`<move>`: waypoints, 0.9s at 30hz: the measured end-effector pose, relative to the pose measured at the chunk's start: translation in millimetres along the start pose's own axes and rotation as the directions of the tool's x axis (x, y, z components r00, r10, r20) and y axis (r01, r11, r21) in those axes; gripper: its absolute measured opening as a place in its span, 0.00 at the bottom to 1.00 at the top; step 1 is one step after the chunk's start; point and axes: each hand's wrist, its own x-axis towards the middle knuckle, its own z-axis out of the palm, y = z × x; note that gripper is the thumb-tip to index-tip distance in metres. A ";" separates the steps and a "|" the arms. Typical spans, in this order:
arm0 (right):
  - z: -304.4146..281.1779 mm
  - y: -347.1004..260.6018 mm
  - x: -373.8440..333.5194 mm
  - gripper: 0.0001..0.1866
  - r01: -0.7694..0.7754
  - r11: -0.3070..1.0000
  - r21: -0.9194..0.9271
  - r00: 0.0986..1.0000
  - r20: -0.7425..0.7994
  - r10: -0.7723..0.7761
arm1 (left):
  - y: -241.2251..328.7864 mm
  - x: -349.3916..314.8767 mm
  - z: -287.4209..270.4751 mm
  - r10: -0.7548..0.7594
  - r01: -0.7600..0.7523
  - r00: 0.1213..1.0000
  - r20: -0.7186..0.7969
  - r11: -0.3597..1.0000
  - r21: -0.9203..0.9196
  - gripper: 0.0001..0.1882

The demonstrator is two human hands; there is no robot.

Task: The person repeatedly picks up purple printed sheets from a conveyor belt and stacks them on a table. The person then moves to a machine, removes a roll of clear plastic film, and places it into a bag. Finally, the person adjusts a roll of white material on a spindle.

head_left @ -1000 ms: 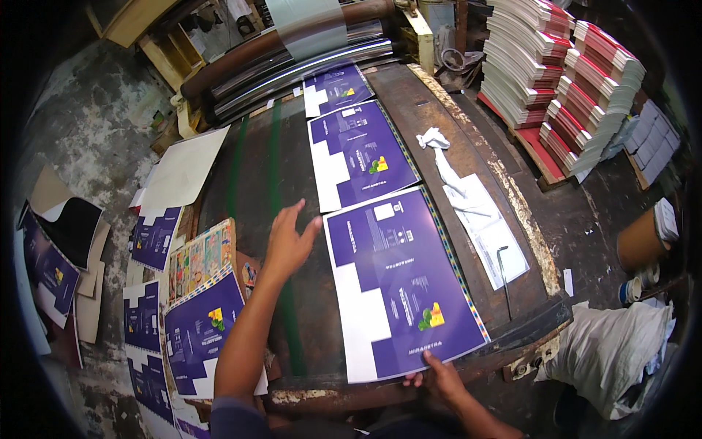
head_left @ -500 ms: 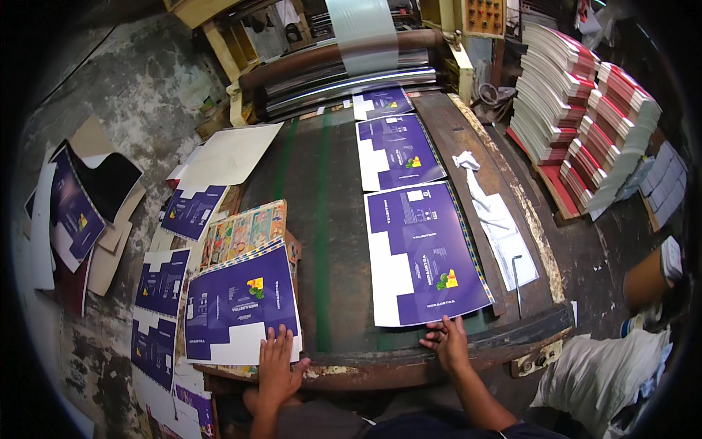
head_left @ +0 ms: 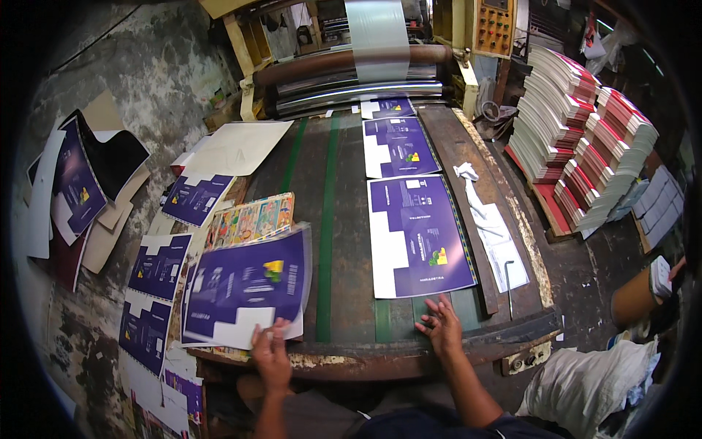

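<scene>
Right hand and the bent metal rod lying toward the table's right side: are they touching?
Apart. The head view shows a strip of dark table between the right hand and the bent metal rod.

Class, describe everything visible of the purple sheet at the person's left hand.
The purple sheet looks like thin, glossy paper, with a stepped white area along its near edge, pale print and a yellow-and-green picture. Blurred, perhaps partly lifted, it sits askew over another sheet at the table's left. The left hand touches its near edge; the grip is unclear.
</scene>
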 end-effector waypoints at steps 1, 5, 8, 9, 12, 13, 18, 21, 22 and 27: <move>1.1 -2.3 -2.1 0.36 -0.046 0.998 -0.039 0.996 0.069 0.049 | 11.4 -4.6 3.0 0.063 -0.062 0.990 0.123 0.998 -0.012 0.13; 29.0 -19.2 -31.9 0.31 -0.185 0.963 -0.197 0.911 0.333 0.243 | 31.1 -23.7 14.5 0.234 -0.144 0.827 0.511 0.967 -0.209 0.08; 8.6 -4.6 -42.3 0.17 -0.259 0.913 -0.316 0.857 0.360 0.368 | 36.4 -39.2 25.8 0.336 -0.283 0.641 0.690 0.939 -0.195 0.13; 1.5 -2.1 -43.6 0.14 -0.252 0.906 -0.342 0.855 0.359 0.373 | 42.3 -39.7 25.9 0.339 -0.321 0.625 0.703 0.933 -0.164 0.15; -17.0 8.2 -62.3 0.12 -0.306 0.919 -0.247 0.886 0.278 0.370 | 27.4 -33.7 21.1 0.363 -0.391 0.704 0.610 0.915 -0.094 0.22; -27.6 10.0 -70.4 0.12 -0.313 0.924 -0.221 0.900 0.243 0.363 | 19.1 -27.5 19.0 0.346 -0.403 0.762 0.548 0.915 -0.017 0.25; -79.3 18.4 -119.3 0.14 -0.421 0.893 -0.161 0.896 0.081 0.437 | -4.3 6.2 11.2 0.222 -0.390 0.890 0.398 0.824 0.412 0.25; -97.1 17.0 -149.7 0.18 -0.400 0.884 -0.243 0.905 0.050 0.423 | -35.2 7.1 9.5 0.215 -0.417 0.887 0.408 0.753 0.509 0.24; -104.7 17.9 -158.9 0.18 -0.403 0.880 -0.254 0.903 0.045 0.427 | -36.9 6.0 10.4 0.217 -0.431 0.881 0.420 0.736 0.523 0.25; -115.7 18.3 -186.1 0.22 -0.362 0.861 -0.358 0.913 0.049 0.404 | -42.7 5.2 10.9 0.289 -0.399 0.914 0.286 0.770 0.498 0.17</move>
